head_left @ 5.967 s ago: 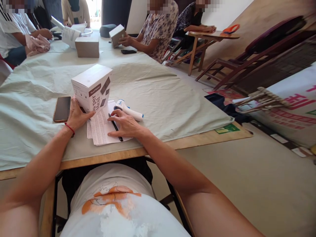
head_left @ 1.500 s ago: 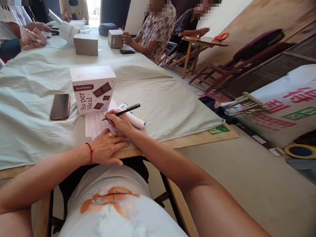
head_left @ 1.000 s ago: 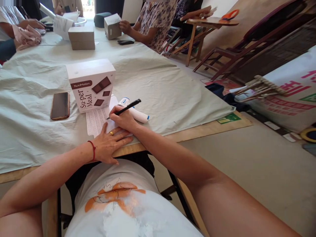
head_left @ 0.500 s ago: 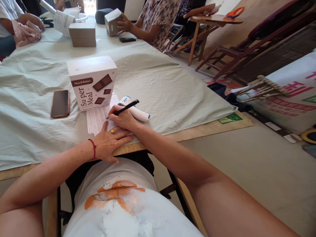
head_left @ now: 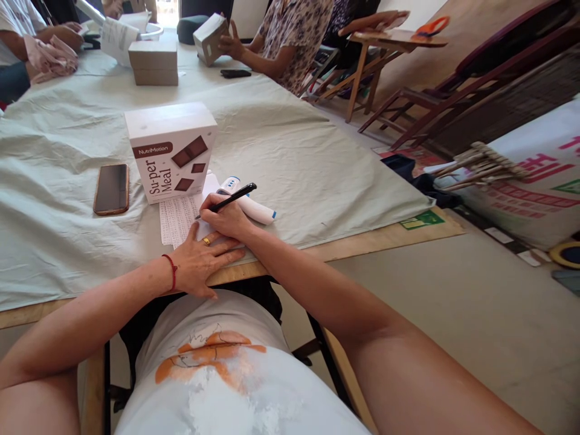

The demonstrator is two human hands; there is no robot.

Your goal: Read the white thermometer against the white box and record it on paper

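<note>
In my right hand point(head_left: 225, 216) is a black pen point(head_left: 235, 195), tilted with its tip down at the paper. A written sheet of paper point(head_left: 174, 223), covered in rows of small marks, lies under both hands and partly beneath a box. My left hand point(head_left: 199, 260) rests flat with fingers spread, holding down the sheet's near edge; it wears a gold ring and a red bracelet. The white NutriMotion box point(head_left: 172, 154) stands upright just behind the paper. A white handheld device with blue ends point(head_left: 258, 210) lies beside my right hand, partly hidden by it.
A phone point(head_left: 111, 189) lies left of the box on the pale tablecloth point(head_left: 281, 139). Farther back are a brown box point(head_left: 153, 63) and a dark phone point(head_left: 235, 73). Across the table a person's hands hold another box point(head_left: 211, 39). A wooden chair point(head_left: 417, 103) stands at right.
The view has shifted very slightly. The person across the table has tilted the box and raised their fingers. My hands and the pen look almost unchanged.
</note>
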